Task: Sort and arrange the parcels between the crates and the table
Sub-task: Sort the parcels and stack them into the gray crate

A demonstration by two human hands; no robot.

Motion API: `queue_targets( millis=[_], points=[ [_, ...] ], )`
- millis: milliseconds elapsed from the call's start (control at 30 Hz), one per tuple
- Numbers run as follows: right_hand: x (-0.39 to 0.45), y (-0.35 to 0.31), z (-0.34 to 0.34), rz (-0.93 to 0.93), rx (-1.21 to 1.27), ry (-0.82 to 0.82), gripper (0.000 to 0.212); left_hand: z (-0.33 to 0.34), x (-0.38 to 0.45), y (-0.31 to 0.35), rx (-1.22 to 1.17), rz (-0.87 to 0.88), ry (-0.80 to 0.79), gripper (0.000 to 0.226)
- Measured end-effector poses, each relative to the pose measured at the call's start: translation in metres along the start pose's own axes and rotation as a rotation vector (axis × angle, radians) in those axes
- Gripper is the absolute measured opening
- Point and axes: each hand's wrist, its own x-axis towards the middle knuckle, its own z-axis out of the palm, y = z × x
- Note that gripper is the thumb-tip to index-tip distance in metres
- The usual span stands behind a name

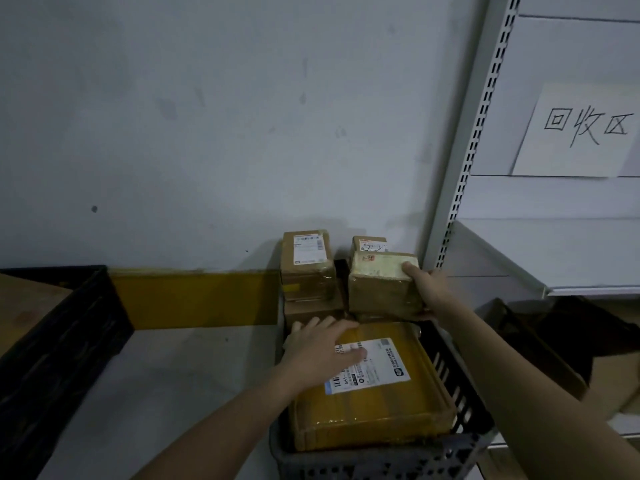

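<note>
**Both hands on parcels at the right-hand crate**

From my remote seat I saw the left hand [323,351] lying flat, fingers straight, on the big yellow parcel [372,393] that filled the near part of the black crate [453,375]. Its fingers covered part of the white shipping label [372,367], where I could read "661" beside a barcode; the rest was too blurred. The right hand [427,289] gripped a small brown box [381,285] by its right end, thumb on top, at the crate's far side. A taped carton [307,266] with a barcode label stood to its left, and another box [369,242] peeked out behind. Far right, a paper sign [581,129] on the shelving [460,174] read "回收区". A second black crate [52,341] sat at the left.
</note>
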Motion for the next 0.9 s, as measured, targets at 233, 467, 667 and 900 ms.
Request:
queue_targets(
  millis=[233, 467, 667, 900],
  points=[
    [0.014, 0.022, 0.021, 0.009, -0.206, -0.117, 0.059, 0.008, -0.001, -0.005, 0.036, 0.055, 0.045, 0.065],
    [0.028, 0.057, 0.012, 0.293, -0.249, -0.202, 0.037, 0.014, 0.007, -0.007, 0.129, 0.074, -0.052, 0.069],
    [0.032, 0.048, 0.016, 0.114, -0.505, -0.154, 0.027, 0.013, 0.006, -0.008, 0.128, 0.074, -0.041, 0.068],
    [0.015, 0.021, 0.033, -0.19, -0.691, -0.052, 0.017, 0.008, 0.003, -0.005, 0.099, 0.069, -0.028, 0.068]
  ],
)
